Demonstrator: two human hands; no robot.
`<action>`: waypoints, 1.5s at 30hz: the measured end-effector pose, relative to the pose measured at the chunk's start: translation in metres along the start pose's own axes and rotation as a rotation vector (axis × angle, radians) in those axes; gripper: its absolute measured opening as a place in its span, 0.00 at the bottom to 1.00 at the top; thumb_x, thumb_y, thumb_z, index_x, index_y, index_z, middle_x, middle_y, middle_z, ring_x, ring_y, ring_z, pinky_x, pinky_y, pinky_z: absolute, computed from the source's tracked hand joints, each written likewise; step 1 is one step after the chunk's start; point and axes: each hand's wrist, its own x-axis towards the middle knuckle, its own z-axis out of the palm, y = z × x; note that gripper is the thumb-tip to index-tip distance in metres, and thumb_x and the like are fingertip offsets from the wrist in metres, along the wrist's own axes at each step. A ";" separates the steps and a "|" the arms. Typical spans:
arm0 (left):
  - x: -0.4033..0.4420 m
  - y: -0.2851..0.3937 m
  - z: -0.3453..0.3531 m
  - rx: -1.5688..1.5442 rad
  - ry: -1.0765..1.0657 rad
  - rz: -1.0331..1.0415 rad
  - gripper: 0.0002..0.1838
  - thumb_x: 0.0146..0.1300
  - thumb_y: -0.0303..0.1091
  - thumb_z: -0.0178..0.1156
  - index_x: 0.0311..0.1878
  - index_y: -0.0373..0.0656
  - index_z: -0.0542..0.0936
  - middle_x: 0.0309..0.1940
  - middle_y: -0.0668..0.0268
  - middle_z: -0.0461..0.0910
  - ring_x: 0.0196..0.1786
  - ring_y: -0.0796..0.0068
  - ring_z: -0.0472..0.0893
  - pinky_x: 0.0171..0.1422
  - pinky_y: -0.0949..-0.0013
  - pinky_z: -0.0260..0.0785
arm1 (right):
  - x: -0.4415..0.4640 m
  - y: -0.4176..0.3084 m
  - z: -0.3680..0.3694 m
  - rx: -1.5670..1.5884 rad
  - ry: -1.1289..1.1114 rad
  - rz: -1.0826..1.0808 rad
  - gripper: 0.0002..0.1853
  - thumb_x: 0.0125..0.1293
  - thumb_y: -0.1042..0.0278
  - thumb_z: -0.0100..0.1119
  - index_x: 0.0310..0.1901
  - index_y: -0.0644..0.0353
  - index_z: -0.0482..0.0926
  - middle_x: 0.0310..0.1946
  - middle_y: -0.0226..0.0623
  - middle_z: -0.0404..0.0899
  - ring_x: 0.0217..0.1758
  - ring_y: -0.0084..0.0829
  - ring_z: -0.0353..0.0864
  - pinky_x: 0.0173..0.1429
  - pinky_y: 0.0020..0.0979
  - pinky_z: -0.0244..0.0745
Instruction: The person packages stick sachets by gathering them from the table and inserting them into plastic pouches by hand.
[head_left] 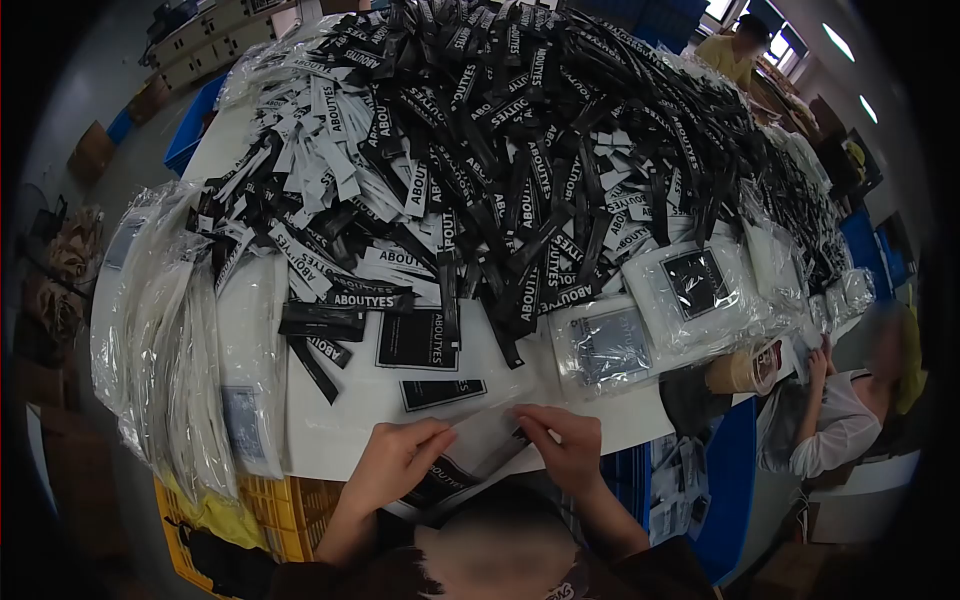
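1. Hands. Through the head camera I see the left hand (395, 460) gripping one side of a clear bag (485, 440), its thumb pressed against the fingers; the right hand (567, 442) pinches the opposite side in the same manner.
2. Clear bag. I locate it at the near edge of the surface (335, 430), about midway along, spread between both hands. A black printed part shows at its end closest to the wearer.
3. Black panels. Just beyond the bag I note a larger panel (415, 337) and a smaller panel (443, 393), both with white lettering; the larger reads ABOUTYES.
4. Pile. A heap of black strips (480, 130) covers the middle and far edge of the surface, with white strips (335, 130) mixed in toward the far left.
5. Margins. Glossy plastic packs (160, 330) line the left edge; other wrapped packs (605, 345) lie right of centre. A brown cup (735, 373) stands by the near right corner.
6. Surroundings. I observe a yellow crate (315, 500) below the near left corner, a blue bin (730, 490) below the near right, a co-worker (840, 425) in white beside the right edge, and another person (722, 60) beyond the far right.
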 end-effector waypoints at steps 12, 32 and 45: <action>-0.003 0.007 0.002 0.051 -0.204 0.001 0.09 0.55 0.31 0.65 0.34 0.35 0.79 0.19 0.58 0.75 0.18 0.70 0.73 0.26 0.73 0.66 | 0.022 0.029 -0.002 -0.114 -1.083 0.348 0.11 0.60 0.67 0.61 0.37 0.67 0.81 0.20 0.26 0.76 0.25 0.12 0.69 0.28 0.21 0.66; -0.003 -0.005 0.044 -0.430 0.161 -0.024 0.07 0.61 0.27 0.59 0.39 0.35 0.81 0.23 0.62 0.79 0.24 0.81 0.73 0.29 0.76 0.64 | 0.009 0.009 -0.010 0.075 -0.332 -0.160 0.06 0.55 0.77 0.63 0.36 0.65 0.83 0.24 0.34 0.81 0.24 0.18 0.77 0.28 0.20 0.68; 0.030 -0.038 -0.022 0.157 0.315 0.076 0.16 0.51 0.31 0.67 0.43 0.36 0.79 0.46 0.54 0.78 0.48 0.56 0.79 0.51 0.66 0.71 | 0.020 -0.044 -0.115 -0.563 -0.423 0.022 0.18 0.48 0.76 0.66 0.44 0.67 0.78 0.43 0.45 0.81 0.43 0.33 0.82 0.48 0.28 0.75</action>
